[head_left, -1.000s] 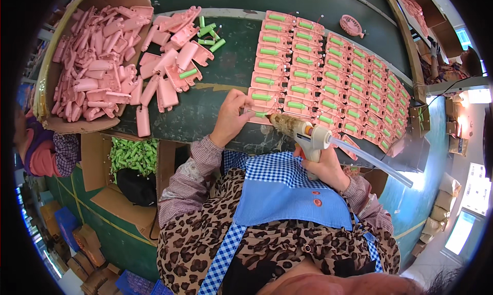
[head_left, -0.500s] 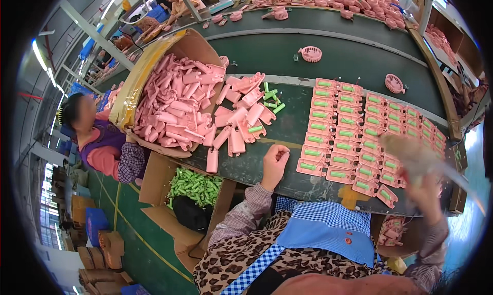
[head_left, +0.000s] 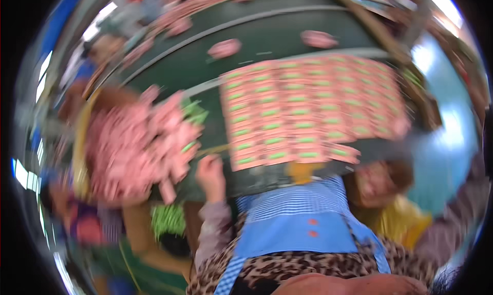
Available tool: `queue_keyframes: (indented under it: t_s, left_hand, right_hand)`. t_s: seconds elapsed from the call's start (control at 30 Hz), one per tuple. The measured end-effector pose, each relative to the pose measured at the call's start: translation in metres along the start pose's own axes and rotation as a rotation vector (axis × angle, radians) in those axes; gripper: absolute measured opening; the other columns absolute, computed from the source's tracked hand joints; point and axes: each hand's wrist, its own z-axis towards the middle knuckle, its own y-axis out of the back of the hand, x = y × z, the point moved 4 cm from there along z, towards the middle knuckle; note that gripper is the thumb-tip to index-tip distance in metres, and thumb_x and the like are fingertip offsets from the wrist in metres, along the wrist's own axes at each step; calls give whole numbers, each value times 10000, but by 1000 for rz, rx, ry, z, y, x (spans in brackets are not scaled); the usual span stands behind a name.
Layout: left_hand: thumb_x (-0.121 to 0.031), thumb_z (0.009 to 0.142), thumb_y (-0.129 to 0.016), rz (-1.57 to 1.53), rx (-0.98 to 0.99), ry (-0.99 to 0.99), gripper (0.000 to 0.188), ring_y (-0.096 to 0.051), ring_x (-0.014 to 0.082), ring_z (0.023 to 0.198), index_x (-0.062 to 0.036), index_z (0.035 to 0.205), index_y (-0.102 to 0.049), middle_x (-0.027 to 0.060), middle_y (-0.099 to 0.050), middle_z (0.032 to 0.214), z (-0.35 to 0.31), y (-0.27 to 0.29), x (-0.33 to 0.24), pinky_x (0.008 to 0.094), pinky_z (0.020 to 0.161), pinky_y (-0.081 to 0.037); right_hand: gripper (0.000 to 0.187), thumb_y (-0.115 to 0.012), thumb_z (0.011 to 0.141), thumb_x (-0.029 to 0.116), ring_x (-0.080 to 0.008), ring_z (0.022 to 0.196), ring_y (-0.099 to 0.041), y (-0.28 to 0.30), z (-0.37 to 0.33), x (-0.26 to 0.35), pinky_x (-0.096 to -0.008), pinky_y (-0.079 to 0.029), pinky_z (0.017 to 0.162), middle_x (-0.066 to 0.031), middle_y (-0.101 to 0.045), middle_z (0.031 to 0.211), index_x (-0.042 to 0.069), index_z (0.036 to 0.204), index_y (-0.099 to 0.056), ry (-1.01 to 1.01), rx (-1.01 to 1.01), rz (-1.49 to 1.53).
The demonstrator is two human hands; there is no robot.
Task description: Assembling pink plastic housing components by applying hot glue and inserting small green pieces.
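Note:
My left hand [head_left: 210, 174] hovers or rests by the near edge of the dark table [head_left: 257, 182], its fingers curled in, with nothing seen in them. On its left lies a heap of loose pink plastic casings [head_left: 172, 128], with a small pile of green battery cells [head_left: 195, 112] at its far side. To its right stand neat rows of pink casing halves [head_left: 246, 161], each with a green cell. My right forearm [head_left: 452, 218] stretches toward the right rim, where the hand is out of sight. Motion blurs the picture.
A cardboard box [head_left: 80, 156] full of pink casings stands at the left, near a co-worker in purple [head_left: 87, 223]. Green cells [head_left: 168, 220] fill a box below the table. Two round pink fan parts [head_left: 224, 48] lie on the green belt [head_left: 277, 30]. A yellow bag-like thing [head_left: 405, 220] is low right.
My view has swung to the right. My right hand, earlier over the rows with a pale blurred thing, has moved right and out of view. The left hand stays curled by the table edge.

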Motion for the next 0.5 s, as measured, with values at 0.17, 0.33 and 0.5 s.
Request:
queue_keyframes:
  t_s: [0.17, 0.33, 0.5]
  left_hand:
    - [-11, 850, -543, -47, 13, 116, 79, -500, 117, 685, 11, 921, -569, 9, -536, 784, -10, 28, 41, 235, 643, -426]
    - [-20, 919, -508, -60, 137, 48, 42, -411, 74, 605, -5, 913, -546, 1, -469, 715, 6, -24, -12, 221, 553, -340]
    - [-21, 917, -505, -9, 176, 27, 35, -414, 79, 614, -3, 917, -534, 9, -477, 737, 14, -27, -28, 224, 556, -343]
  right_hand:
    - [444, -629, 725, 117, -164, 637, -573, -43, 38, -127, -346, -466, 551, -88, -613, 789, 8, 1154, -595, 40, 79, 15]
    - [468, -672, 648, 182, -195, 572, -584, -16, 6, -301, -360, -469, 514, -111, -612, 707, -3, 1069, -592, -223, -7, -71]
    - [275, -668, 684, 145, -168, 559, -561, -67, -11, -395, -331, -459, 514, -62, -590, 665, -51, 869, -618, -516, -13, 245]
